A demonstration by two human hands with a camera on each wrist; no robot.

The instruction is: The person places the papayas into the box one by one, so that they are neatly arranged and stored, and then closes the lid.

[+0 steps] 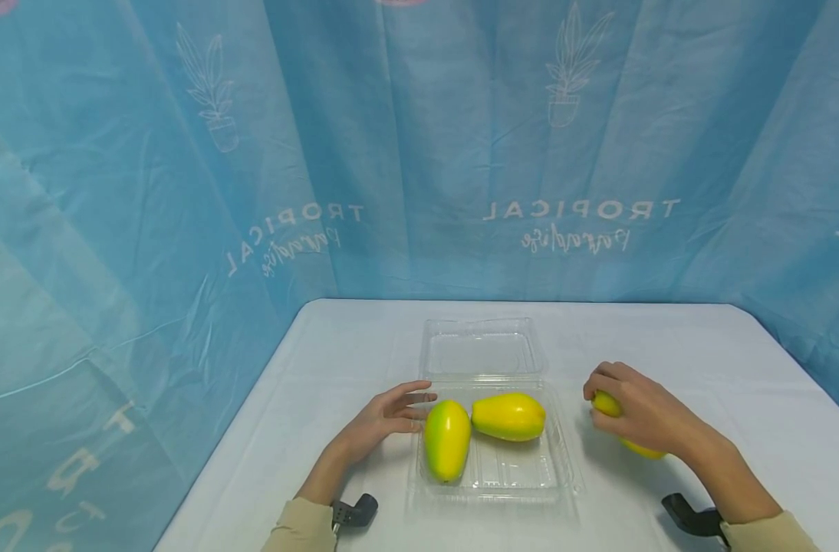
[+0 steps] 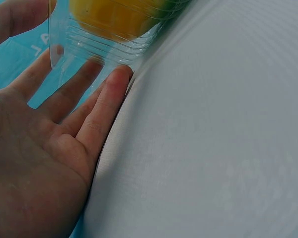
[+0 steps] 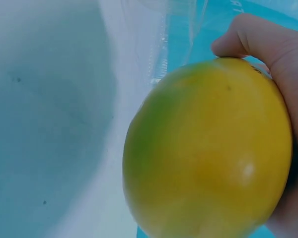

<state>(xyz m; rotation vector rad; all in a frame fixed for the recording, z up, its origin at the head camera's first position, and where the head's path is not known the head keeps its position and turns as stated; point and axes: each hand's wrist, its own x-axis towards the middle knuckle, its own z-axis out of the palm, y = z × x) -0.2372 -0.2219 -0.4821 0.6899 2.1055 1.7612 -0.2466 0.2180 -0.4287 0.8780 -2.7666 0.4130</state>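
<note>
A clear plastic clamshell box (image 1: 505, 481) stands on the white table with its lid (image 1: 480, 354) folded back. Inside it are two yellow-green papayas: one (image 1: 447, 441) points lengthwise at the left, the other (image 1: 508, 417) lies crosswise at the upper right. My left hand (image 1: 385, 418) is at the box's left side, its fingers spread and fairly straight. In the left wrist view, the fingertips (image 2: 120, 74) touch the clear wall. Right of the box, my right hand (image 1: 643, 410) grips a third papaya (image 3: 208, 148), with the thumb at one end; the hand hides much of it in the head view.
Blue printed curtains (image 1: 461, 153) hang behind the table and along both sides. The white tabletop (image 1: 682, 345) has its far edge against the back curtain. A dark wrist-camera mount (image 1: 356, 512) sits at the left wrist, another (image 1: 692, 517) at the right.
</note>
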